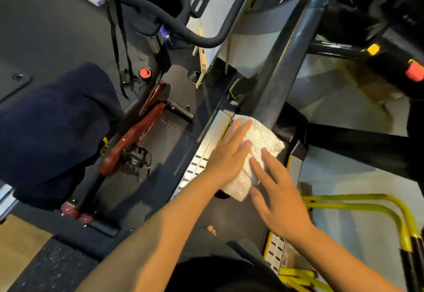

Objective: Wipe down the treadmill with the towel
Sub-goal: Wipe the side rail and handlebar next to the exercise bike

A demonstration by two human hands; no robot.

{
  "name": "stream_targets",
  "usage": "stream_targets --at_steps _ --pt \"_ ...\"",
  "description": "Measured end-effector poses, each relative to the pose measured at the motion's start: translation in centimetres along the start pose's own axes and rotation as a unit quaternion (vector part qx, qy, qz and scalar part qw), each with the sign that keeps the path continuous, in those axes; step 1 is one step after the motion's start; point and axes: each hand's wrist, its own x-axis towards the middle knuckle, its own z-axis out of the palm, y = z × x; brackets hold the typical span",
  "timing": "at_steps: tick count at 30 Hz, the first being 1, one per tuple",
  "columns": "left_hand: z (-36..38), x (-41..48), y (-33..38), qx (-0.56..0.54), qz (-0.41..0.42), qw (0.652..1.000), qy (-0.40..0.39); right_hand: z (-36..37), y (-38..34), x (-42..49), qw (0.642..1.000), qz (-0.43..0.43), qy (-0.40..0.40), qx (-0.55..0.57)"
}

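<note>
One wide-angle camera, worn on the person's head, looks steeply down from close above the left hand [227, 154], right hand [281, 200] and black-and-silver treadmill [207, 140], with a dark-red exercise bike [137, 135] at its left edge.

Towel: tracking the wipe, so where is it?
Head view, centre: towel on the treadmill deck beside the upright, under left hand and right hand.

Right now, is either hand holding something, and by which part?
Nothing is gripped. The left hand presses flat on the towel; the right hand touches its near part with straight fingers.
</note>
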Motion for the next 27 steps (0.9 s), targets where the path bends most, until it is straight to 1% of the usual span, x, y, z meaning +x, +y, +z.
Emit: stream_targets --at_steps 2,4,6,8,10,11,12,13,14,15,16,17,18,20,22,25,27 --pt "-0.8 2.7 -0.1 -0.05 -0.022 0.998 -0.033 -1.6 1.1 0.1 0.997 -0.039 -0.043 -0.042" --pt "-0.9 4.3 -0.6 -0.061 -0.007 0.997 -0.046 -2.9 1.6 0.7 0.994 -0.05 -0.061 -0.07" --pt "-0.7 4.5 -1.4 -0.034 0.025 0.998 -0.049 -3.5 1.4 1.0 0.99 -0.064 -0.078 -0.098" --pt "-0.8 4.2 -2.2 0.033 0.048 0.997 -0.043 -3.2 0.4 0.9 0.986 -0.067 -0.099 -0.118" --pt "-1.8 3.9 -2.9 0.116 0.062 0.991 -0.006 -2.2 -1.2 0.8 0.98 -0.054 -0.117 -0.154" --pt "-2.2 3.3 -2.9 0.137 0.065 0.988 0.039 -1.6 -2.0 0.8 0.975 -0.042 -0.126 -0.177" --pt "-2.5 2.6 -2.8 0.132 0.065 0.985 0.089 -1.2 -2.8 1.1 0.972 -0.026 -0.133 -0.194" --pt "-2.4 1.7 -2.5 0.085 0.049 0.988 0.118 -0.7 -3.6 1.5 0.97 -0.011 -0.136 -0.203" --pt "-2.2 0.8 -1.9 0.013 0.018 0.993 0.113 -0.4 -4.3 2.0 0.969 0.0 -0.138 -0.206" --pt "-1.7 0.0 -1.2 -0.055 -0.016 0.995 0.077 -0.1 -4.8 2.4 0.969 0.005 -0.14 -0.204" --pt "-1.0 -0.7 -0.6 -0.082 -0.036 0.996 0.03 0.0 -5.1 2.6 0.97 0.004 -0.142 -0.198" --pt "-0.4 -1.0 -0.2 -0.066 -0.034 0.997 -0.001 0.0 -5.2 2.7 0.972 0.001 -0.141 -0.186" --pt "-0.1 -0.8 -0.3 -0.048 -0.024 0.998 -0.016 -0.2 -5.1 2.6 0.976 0.0 -0.138 -0.169" --pt "-0.3 1.0 -0.9 -0.052 -0.001 0.998 -0.03 -1.0 -4.4 1.9 0.982 0.002 -0.131 -0.136" --pt "-0.5 3.2 -1.5 -0.082 0.019 0.996 -0.032 -1.8 -3.3 0.6 0.987 0.006 -0.11 -0.118" --pt "-1.1 6.3 -1.4 -0.119 -0.001 0.992 -0.037 -3.5 -0.9 0.0 0.99 0.051 -0.067 -0.112" --pt "-1.2 7.3 -1.4 -0.117 -0.008 0.992 -0.052 -5.3 0.9 0.5 0.987 0.092 -0.039 -0.125"
